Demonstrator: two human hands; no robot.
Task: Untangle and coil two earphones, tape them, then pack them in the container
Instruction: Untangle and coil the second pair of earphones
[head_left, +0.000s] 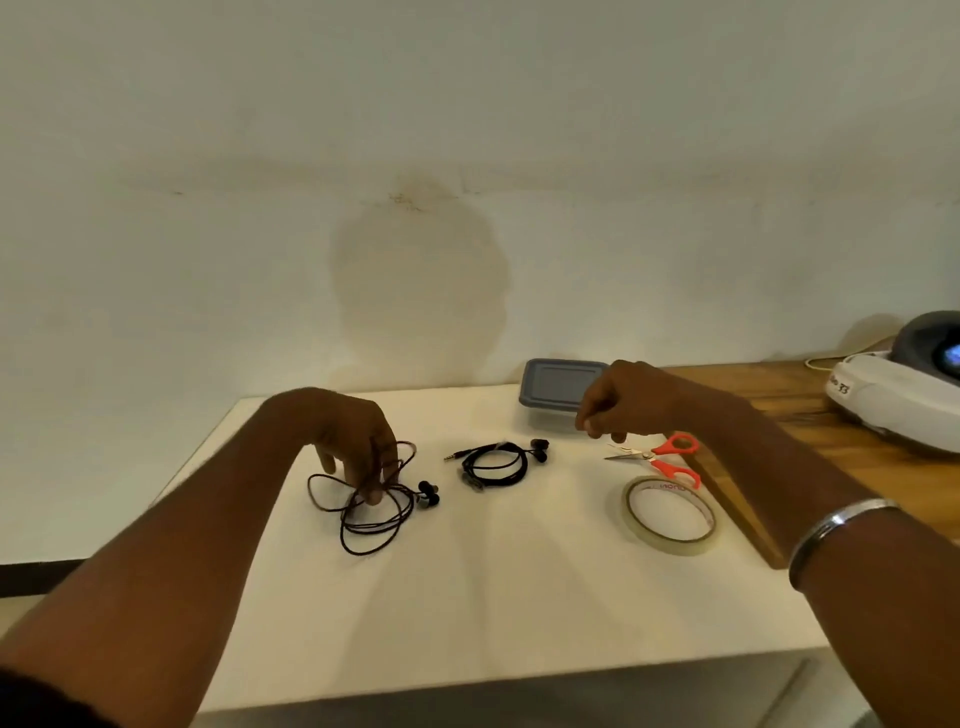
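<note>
We are pinching the tangled reddish earphone (427, 493) in our curled left hand (358, 447), loops sprawling toward five o'clock, our right hand (618, 405) hovering at two o'clock, curled round nothing visible.

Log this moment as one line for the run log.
left hand: pinching loose earphone | right hand: curled, near scissors | second earphone: coiled | container: lidded | tape roll: untouched

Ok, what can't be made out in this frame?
Head view only:
- Right hand: fingers curled; whether they pinch anything is too small to tell.
- Container: lid hides contents; the right hand covers one corner.
- Loose earphone: left hand hides part of its cable.
- Tape roll: print blurred.
- White device: cut by right edge.
</note>
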